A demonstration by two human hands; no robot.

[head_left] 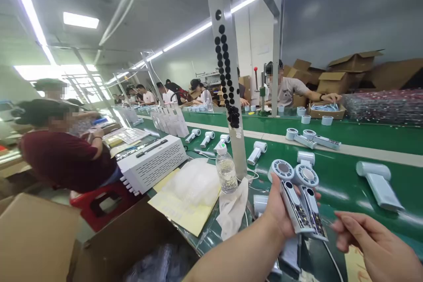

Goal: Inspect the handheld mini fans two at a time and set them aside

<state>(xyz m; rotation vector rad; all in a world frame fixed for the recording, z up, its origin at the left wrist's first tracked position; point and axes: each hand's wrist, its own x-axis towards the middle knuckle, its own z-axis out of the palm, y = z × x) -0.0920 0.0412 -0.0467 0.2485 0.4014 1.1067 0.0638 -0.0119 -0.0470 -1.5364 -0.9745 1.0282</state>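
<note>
At lower centre, just above green conveyor belt [343, 185]: L hand [280, 211], closed firmly round handheld fans [299, 194], two units side by side, gripped at handles, round heads up and twd. cam., handles touching each other. At lower R: R hand [373, 240], holding nothing, fingers loosely spread and part curled, fingertips [345, 220] just beside lower ends of the handles; contact w/ them not discernible. On belt to R of held pair, well apart: single white fan [380, 183], lying flat. Just behind held heads: second loose fan [306, 157]. Further L on belt: third loose fan [257, 152], beside metal post [228, 75] w/ many black round pads stuck up its face. At post base: clear water bottle [226, 172], upright, capped. In front of bottle: crumpled white cloth [233, 211], hanging over bench edge. L of bottle: stack of clear plastic bags [194, 180], resting on yellow sheets [185, 216]. Behind these: white slotted box [152, 163]. At far L: co-worker in dark red top [66, 158], seated on red stool [99, 205]. At lower L: open cardboard box [36, 238]. Across belt, opp. side: person in grey shirt [289, 88], one arm stretched into cardboard tray [325, 112].
</note>
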